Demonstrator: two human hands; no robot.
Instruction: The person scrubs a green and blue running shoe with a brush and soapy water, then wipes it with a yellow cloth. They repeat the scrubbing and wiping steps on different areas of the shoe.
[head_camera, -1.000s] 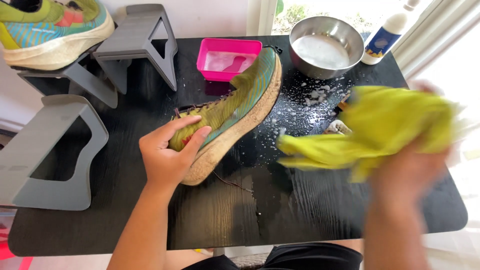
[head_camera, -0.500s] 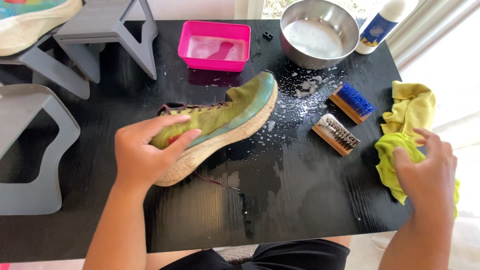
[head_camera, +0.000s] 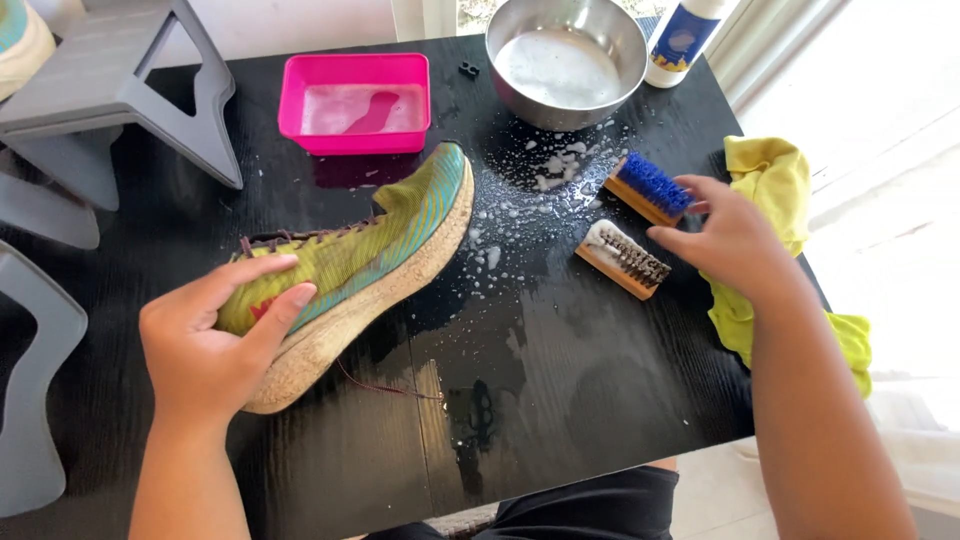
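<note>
Left hand (head_camera: 215, 340) grips the heel of a light, flexible, wet green mesh running shoe (head_camera: 365, 255); open right hand (head_camera: 735, 240) reaches toward a stiff blue-bristled wooden brush (head_camera: 648, 188).

Your green-and-teal running shoe with a tan foam sole (head_camera: 370, 250) lies tilted on its side at left, toe pointing far. The blue-bristled wooden brush (head_camera: 647, 188) and dark-bristled wooden brush (head_camera: 625, 259) lie bristles-up at right, near each other.
</note>
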